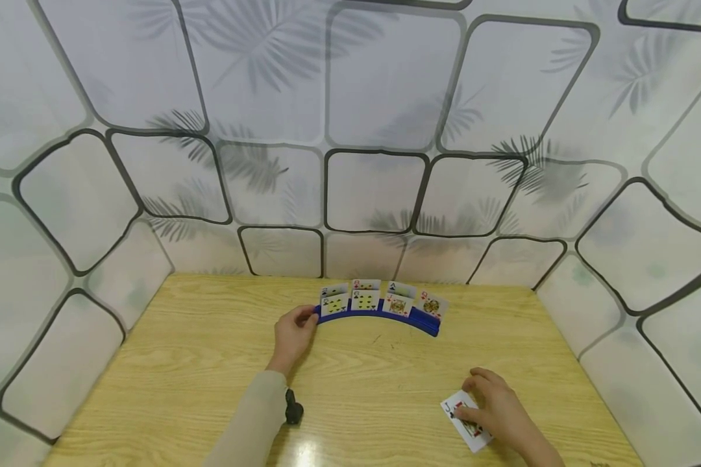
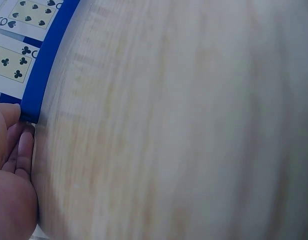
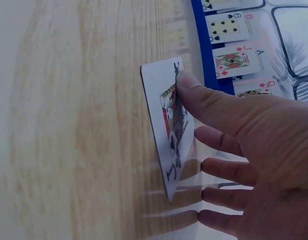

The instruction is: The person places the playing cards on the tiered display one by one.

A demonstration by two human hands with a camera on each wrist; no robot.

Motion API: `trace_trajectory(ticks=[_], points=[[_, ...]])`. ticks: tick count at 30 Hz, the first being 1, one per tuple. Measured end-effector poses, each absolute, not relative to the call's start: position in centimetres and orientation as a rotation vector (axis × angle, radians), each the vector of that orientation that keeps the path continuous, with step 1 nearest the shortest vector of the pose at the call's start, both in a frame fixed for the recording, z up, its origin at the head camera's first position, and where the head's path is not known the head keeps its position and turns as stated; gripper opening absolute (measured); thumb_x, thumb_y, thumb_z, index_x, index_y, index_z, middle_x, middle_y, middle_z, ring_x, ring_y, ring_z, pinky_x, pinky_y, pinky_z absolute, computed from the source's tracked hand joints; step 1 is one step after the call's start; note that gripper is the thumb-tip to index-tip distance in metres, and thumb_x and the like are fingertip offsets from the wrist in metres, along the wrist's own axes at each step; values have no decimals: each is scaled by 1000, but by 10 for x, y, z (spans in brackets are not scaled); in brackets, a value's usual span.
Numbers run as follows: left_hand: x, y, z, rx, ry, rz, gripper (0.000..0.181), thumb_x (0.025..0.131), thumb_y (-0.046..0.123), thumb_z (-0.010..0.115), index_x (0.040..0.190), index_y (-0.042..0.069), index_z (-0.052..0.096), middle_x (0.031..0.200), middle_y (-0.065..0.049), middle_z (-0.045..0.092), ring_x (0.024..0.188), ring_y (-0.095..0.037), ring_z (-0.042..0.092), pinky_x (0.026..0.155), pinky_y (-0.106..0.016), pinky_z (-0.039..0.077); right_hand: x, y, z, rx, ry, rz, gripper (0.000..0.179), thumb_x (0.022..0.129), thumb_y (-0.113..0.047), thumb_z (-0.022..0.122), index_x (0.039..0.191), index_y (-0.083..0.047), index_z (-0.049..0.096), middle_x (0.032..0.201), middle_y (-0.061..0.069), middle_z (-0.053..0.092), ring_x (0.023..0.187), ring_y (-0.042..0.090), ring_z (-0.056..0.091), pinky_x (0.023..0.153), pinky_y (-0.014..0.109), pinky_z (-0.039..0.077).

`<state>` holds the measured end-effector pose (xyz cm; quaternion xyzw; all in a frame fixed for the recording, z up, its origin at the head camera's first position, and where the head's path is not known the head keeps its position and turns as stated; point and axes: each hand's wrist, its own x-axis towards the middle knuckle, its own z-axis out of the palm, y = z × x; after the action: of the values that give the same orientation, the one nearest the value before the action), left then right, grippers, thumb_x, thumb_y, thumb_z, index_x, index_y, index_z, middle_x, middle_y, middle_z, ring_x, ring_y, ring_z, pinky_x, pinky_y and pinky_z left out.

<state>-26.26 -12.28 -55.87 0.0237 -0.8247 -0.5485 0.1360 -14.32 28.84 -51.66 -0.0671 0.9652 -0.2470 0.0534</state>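
A curved blue playing-card holder (image 1: 350,314) stands on the table with several face-up cards in two rows. My left hand (image 1: 295,337) pinches its left end; the left wrist view shows the thumb (image 2: 6,114) against the blue end, the other fingers curled beside it. Nearer me on the right, my right hand (image 1: 502,412) holds a black-suited jack playing card (image 1: 465,431). In the right wrist view the thumb lies on the face of this jack (image 3: 156,95), which is tilted, and the fingers are partly hidden behind it.
Cards in the holder include a six of spades (image 1: 365,299), a jack of diamonds (image 1: 397,305) and, at the right end, a red queen (image 1: 431,305). A patterned backdrop (image 1: 374,194) borders the wooden table (image 1: 198,357) behind and at both sides.
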Motion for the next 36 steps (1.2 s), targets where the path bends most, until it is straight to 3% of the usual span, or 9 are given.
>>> trace_trajectory(ticks=[9, 11, 13, 16, 18, 29, 36], points=[[-264, -124, -560, 29, -2389, -1547, 21, 100, 5, 70, 120, 3, 77, 113, -16, 78, 104, -32, 73, 91, -44, 61, -147, 287, -516, -158, 2921, -740, 43, 78, -39, 93, 100, -13, 66, 141, 27, 61, 134, 53, 53, 108, 72, 43], [-263, -124, -560, 29, -2386, -1551, 21, 100, 6, 70, 119, 3, 77, 113, -16, 78, 104, -32, 73, 91, -44, 61, -148, 286, -515, -132, 2921, -753, 44, 78, -36, 93, 101, -11, 65, 128, 20, 67, 122, 44, 61, 103, 63, 50], [-263, -124, -560, 28, -2386, -1547, 21, 100, 6, 70, 120, 3, 77, 112, -16, 78, 104, -32, 73, 91, -45, 61, -149, 285, -514, -91, 2916, -788, 44, 79, -32, 93, 102, -10, 64, 109, 10, 68, 103, 30, 62, 90, 44, 55], [-263, -123, -559, 40, -2388, -1560, 22, 100, 8, 71, 120, 3, 77, 113, -15, 78, 105, -31, 73, 92, -44, 61, -151, 283, -512, -53, 2905, -829, 43, 80, -28, 92, 102, -8, 60, 86, 2, 59, 80, 18, 51, 68, 28, 45], [-263, -123, -559, 49, -2391, -1569, 22, 100, 8, 71, 121, 3, 76, 114, -15, 78, 106, -31, 73, 93, -45, 60, -151, 282, -510, -39, 2891, -864, 41, 83, -25, 91, 101, -8, 58, 80, 1, 56, 74, 15, 49, 62, 24, 40], [-262, -122, -557, 53, -2393, -1571, 23, 100, 8, 70, 122, 2, 76, 115, -16, 78, 106, -31, 73, 92, -46, 60, -160, 284, -500, -171, 2993, -1054, 20, 94, 1, 74, 105, -6, 59, 88, 3, 70, 80, 10, 62, 65, 22, 52], [-262, -122, -557, 60, -2405, -1576, 23, 101, 9, 69, 122, 2, 75, 116, -17, 77, 106, -32, 72, 93, -46, 60, -170, 281, -489, -291, 3051, -1221, 21, 95, 1, 73, 112, -3, 61, 89, 3, 76, 73, 4, 66, 61, 23, 56]])
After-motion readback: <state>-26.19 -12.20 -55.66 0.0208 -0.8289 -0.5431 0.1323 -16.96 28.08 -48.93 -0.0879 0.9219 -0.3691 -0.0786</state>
